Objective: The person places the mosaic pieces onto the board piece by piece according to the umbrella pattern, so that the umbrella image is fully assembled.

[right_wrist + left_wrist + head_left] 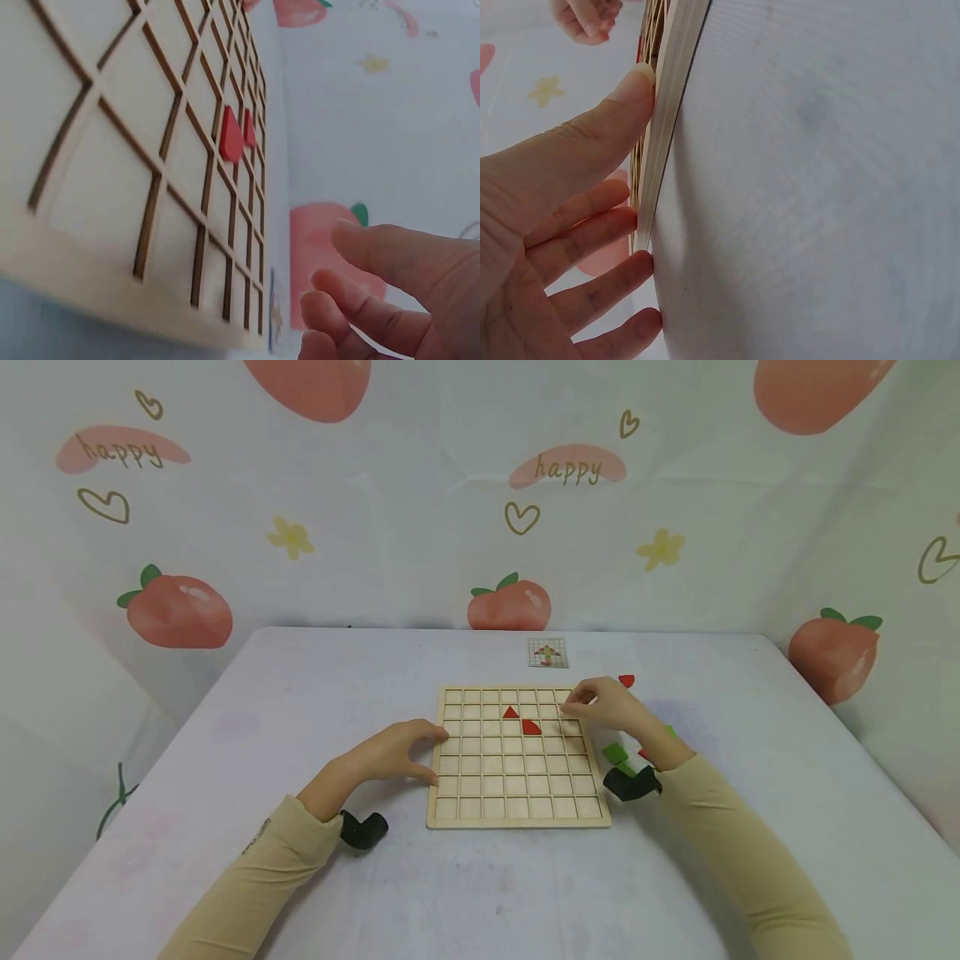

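A wooden grid board lies flat on the table. In it sit a red triangle and, one cell lower to the right, a red quarter-circle piece. My left hand touches the board's left edge, thumb and fingers spread; the left wrist view shows the thumb tip on the wooden rim. Over the board's upper right cells hovers my right hand. Its thumb and loosely bent fingers stand apart with nothing between them in the right wrist view.
A small pattern card lies behind the board. To the right of the board are a red piece and green pieces, partly hidden by the right arm. Black wrist mounts stick out at both cuffs. A printed curtain hangs behind the table.
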Demonstrator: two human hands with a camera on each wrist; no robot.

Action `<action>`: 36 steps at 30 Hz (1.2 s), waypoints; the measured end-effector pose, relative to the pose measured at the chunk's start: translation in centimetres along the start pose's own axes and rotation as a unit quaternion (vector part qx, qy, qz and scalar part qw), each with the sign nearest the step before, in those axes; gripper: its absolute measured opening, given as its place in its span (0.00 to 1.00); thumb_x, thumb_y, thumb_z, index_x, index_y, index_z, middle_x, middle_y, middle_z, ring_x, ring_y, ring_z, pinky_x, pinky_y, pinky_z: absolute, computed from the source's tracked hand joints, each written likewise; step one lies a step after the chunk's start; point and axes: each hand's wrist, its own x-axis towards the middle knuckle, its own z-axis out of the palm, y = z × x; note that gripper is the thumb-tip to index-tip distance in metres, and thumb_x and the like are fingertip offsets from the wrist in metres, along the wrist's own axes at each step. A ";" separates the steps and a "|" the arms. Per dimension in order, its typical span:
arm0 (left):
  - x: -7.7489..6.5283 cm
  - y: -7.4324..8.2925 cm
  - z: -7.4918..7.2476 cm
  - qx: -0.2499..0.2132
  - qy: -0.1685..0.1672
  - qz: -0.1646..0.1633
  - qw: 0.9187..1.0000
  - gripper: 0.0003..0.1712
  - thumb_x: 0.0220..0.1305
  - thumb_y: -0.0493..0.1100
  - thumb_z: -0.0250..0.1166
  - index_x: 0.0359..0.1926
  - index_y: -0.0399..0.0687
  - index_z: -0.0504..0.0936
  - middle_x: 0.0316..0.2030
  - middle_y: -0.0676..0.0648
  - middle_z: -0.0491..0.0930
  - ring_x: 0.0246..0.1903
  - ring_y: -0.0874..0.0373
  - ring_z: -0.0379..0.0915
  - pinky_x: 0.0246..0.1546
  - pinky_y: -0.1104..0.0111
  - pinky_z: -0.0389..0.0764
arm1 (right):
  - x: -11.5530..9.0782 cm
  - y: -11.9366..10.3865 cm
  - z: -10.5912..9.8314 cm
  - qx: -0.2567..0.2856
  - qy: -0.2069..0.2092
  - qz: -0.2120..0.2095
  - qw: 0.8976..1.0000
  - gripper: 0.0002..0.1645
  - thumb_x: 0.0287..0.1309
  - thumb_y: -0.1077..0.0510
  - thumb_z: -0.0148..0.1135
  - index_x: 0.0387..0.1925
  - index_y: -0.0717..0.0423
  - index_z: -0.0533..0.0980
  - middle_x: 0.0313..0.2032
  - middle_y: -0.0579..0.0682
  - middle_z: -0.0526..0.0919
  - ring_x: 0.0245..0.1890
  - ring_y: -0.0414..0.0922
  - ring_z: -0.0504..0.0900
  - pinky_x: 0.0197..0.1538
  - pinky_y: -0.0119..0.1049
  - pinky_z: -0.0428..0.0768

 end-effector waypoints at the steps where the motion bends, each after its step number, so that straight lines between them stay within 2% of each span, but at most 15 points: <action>1: 0.0 0.0 0.0 0.000 0.000 0.001 1.000 0.38 0.49 0.47 0.73 0.60 0.38 0.71 0.60 0.41 0.72 0.64 0.44 0.63 0.66 0.52 0.65 | -0.2 0.1 -0.3 0.000 0.003 0.007 1.000 0.16 0.58 0.48 0.60 0.38 0.57 0.79 0.40 0.56 0.80 0.40 0.48 0.75 0.36 0.32 0.73; 6: -0.1 0.1 0.0 -0.003 -0.001 0.000 1.000 0.38 0.49 0.46 0.73 0.60 0.37 0.71 0.60 0.41 0.72 0.64 0.44 0.63 0.67 0.53 0.64 | -1.0 1.1 -1.7 0.003 0.016 0.033 0.999 0.20 0.60 0.48 0.58 0.42 0.60 0.78 0.42 0.59 0.80 0.34 0.47 0.74 0.32 0.33 0.75; 9: 0.0 0.0 0.0 -0.001 -0.001 -0.001 1.000 0.38 0.49 0.46 0.73 0.60 0.37 0.71 0.61 0.41 0.72 0.64 0.44 0.63 0.67 0.52 0.64 | -1.2 2.2 -2.4 0.000 0.022 0.043 0.999 0.20 0.60 0.47 0.58 0.43 0.61 0.78 0.43 0.60 0.79 0.36 0.49 0.75 0.35 0.34 0.75; 11: 0.0 0.0 0.0 0.000 -0.001 -0.002 1.000 0.38 0.48 0.47 0.73 0.60 0.38 0.71 0.61 0.41 0.72 0.64 0.44 0.62 0.67 0.52 0.64 | -1.2 3.0 -2.7 -0.012 0.025 0.053 0.998 0.21 0.60 0.47 0.57 0.43 0.60 0.78 0.44 0.60 0.79 0.41 0.49 0.74 0.39 0.33 0.74; 15: 0.0 0.0 0.0 -0.001 -0.001 -0.004 1.000 0.38 0.48 0.47 0.73 0.60 0.38 0.71 0.61 0.41 0.72 0.64 0.44 0.62 0.67 0.52 0.64 | -1.3 4.2 -3.1 -0.015 0.027 0.082 0.996 0.23 0.60 0.46 0.58 0.45 0.61 0.76 0.46 0.61 0.77 0.41 0.50 0.73 0.36 0.31 0.74; 20: 0.1 -0.1 0.0 -0.002 -0.002 -0.005 1.000 0.38 0.48 0.47 0.73 0.60 0.37 0.71 0.61 0.41 0.71 0.65 0.44 0.62 0.67 0.52 0.64 | -1.6 5.0 -3.3 -0.006 0.025 0.096 0.995 0.22 0.58 0.49 0.59 0.44 0.64 0.76 0.43 0.61 0.77 0.37 0.48 0.72 0.33 0.27 0.73; 26: 0.1 -0.1 0.0 0.000 -0.001 -0.006 1.000 0.38 0.48 0.47 0.73 0.60 0.38 0.71 0.61 0.41 0.71 0.65 0.44 0.62 0.67 0.52 0.64 | -1.8 5.6 -3.3 -0.011 0.011 0.088 0.996 0.22 0.56 0.51 0.62 0.43 0.66 0.75 0.38 0.60 0.78 0.35 0.47 0.72 0.33 0.28 0.72; 36: 0.1 -0.1 0.0 -0.006 -0.002 -0.004 1.000 0.38 0.48 0.47 0.73 0.60 0.38 0.71 0.61 0.41 0.71 0.64 0.44 0.62 0.67 0.52 0.64 | -2.0 6.3 -3.1 -0.017 0.004 0.113 0.993 0.25 0.52 0.48 0.66 0.42 0.65 0.76 0.40 0.60 0.79 0.36 0.48 0.73 0.34 0.28 0.72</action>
